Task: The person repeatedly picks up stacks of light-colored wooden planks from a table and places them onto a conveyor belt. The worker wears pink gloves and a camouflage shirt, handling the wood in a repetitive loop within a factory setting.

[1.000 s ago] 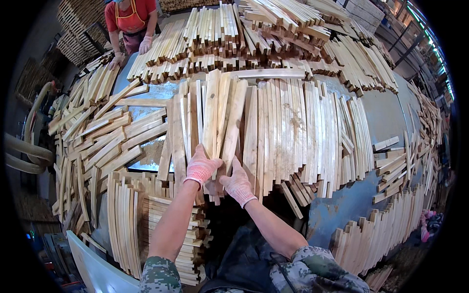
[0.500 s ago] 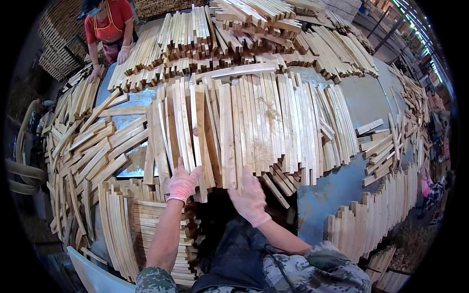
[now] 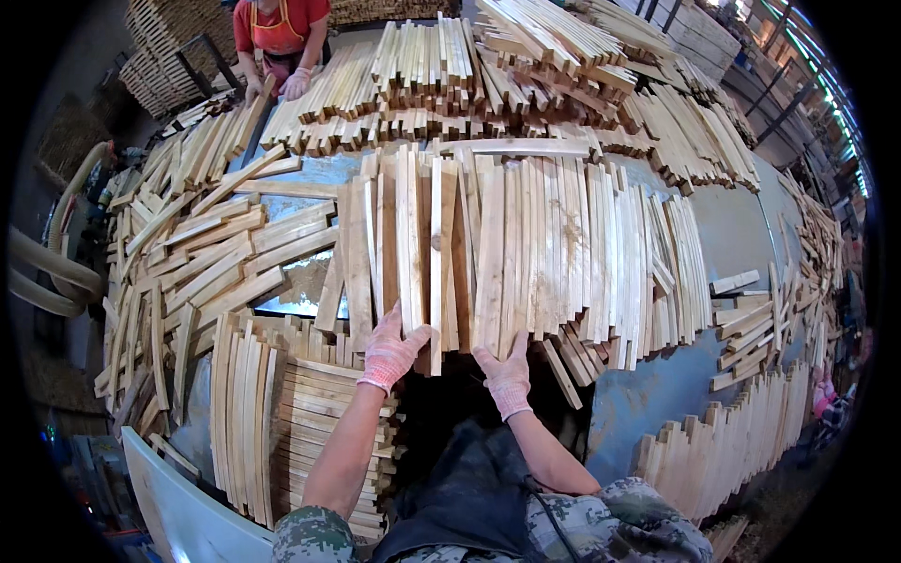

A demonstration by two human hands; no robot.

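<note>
A row of pale wooden strips (image 3: 540, 249) lies side by side on the metal table, ends toward me. My left hand (image 3: 389, 355), in a pinkish-white knit glove, is closed on the near ends of narrow strips (image 3: 410, 249) left of the row's middle, thumb on their right. My right hand (image 3: 507, 377), gloved alike, has thumb and fingers spread apart against the near ends of strips (image 3: 490, 272) just right of a gap. Its palm is empty. Darker strips (image 3: 461, 281) stand tilted between the two hands. The undersides of the fingers are hidden.
Loose strips (image 3: 202, 272) lie jumbled at left. Stacked strips (image 3: 319, 403) stand beside my left forearm, and an upright row (image 3: 723, 446) is at right. A big pile (image 3: 427, 70) lies across the back. A person in red (image 3: 282, 38) works at the far left.
The view has shifted, so the table appears further right. My right hand, blurred over the strip ends before, now rests with fingers spread against them. My left hand keeps its hold.
</note>
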